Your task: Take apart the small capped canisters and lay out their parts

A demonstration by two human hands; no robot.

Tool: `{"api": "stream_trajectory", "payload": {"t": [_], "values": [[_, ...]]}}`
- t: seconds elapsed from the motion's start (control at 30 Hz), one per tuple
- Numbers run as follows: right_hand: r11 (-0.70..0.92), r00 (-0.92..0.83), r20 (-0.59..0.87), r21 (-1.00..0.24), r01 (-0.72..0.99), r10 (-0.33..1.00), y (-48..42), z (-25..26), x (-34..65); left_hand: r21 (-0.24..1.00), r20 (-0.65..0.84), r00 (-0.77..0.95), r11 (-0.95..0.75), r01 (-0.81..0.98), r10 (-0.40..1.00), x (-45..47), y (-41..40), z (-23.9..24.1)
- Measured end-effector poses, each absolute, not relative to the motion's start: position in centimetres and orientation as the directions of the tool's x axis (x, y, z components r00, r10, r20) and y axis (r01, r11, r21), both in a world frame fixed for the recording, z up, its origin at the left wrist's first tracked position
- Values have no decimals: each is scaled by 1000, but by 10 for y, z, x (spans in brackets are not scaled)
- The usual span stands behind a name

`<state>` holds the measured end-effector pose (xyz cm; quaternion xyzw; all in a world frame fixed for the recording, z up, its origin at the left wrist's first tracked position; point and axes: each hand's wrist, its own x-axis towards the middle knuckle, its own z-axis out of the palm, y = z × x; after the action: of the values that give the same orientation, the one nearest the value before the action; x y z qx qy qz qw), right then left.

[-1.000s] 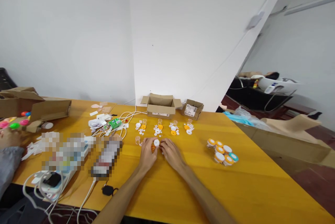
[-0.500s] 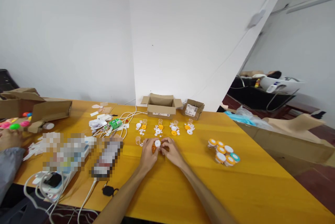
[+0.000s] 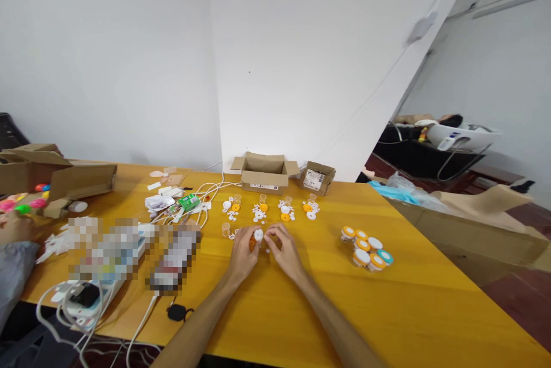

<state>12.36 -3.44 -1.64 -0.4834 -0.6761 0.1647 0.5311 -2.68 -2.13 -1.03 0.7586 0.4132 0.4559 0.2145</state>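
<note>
- Near the middle of the wooden table [image 3: 336, 310], an orange-and-white piece [image 3: 257, 235] is held between two bare hands, with its white disc turned upward.
- On one side, the piece is pinched by the thumb and fingers of the left hand [image 3: 244, 250], which are curled about its orange part; the disc is left mostly uncovered.
- Opposite, the thumb and forefinger of the right hand [image 3: 282, 246] are brought close together just beside the disc; whether anything small is pinched there cannot be made out.
- Well apart to the right, seven capped containers [image 3: 363, 246] with orange, white and teal lids are grouped; these are judged to be completed.
- Farther back, four sets of loose parts [image 3: 260, 213] are laid out in a row, each with a clear cup, discs and small white pieces; these are judged not yet assembled.
- Just beside the left hand, another clear cup [image 3: 226, 229] and small white pieces [image 3: 233, 236] are seen; the held piece is therefore judged only partly built.
</note>
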Motion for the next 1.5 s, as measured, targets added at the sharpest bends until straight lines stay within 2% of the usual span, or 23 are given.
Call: {"api": "stream_trajectory", "payload": {"t": [0.17,0.3,0.5,0.8,1.0,1.23,1.5], "values": [[514,-23,570,-722,464,821,-42,-12,118,685,524,306,-607,402,794,-25,-24,-11],[487,12,537,-774,404,843,-40,-15,117,747,487,271,-556,363,831,-25,-23,-13],[347,93,365,-923,167,926,-37,-15,118,839,420,231,-473,271,878,-24,-20,-15],[257,83,255,-966,-17,963,-40,-14,113,812,449,264,-513,277,854,-25,-24,-5],[226,108,221,-973,-43,969,-38,-14,114,863,390,229,-440,246,892,-22,-21,-9],[206,138,197,-977,-55,971,-39,-13,115,952,286,241,-304,38,927,-20,-19,-9],[246,146,241,-969,-16,960,-42,-8,115,965,259,221,-243,-98,940,-20,-19,-5]]}}
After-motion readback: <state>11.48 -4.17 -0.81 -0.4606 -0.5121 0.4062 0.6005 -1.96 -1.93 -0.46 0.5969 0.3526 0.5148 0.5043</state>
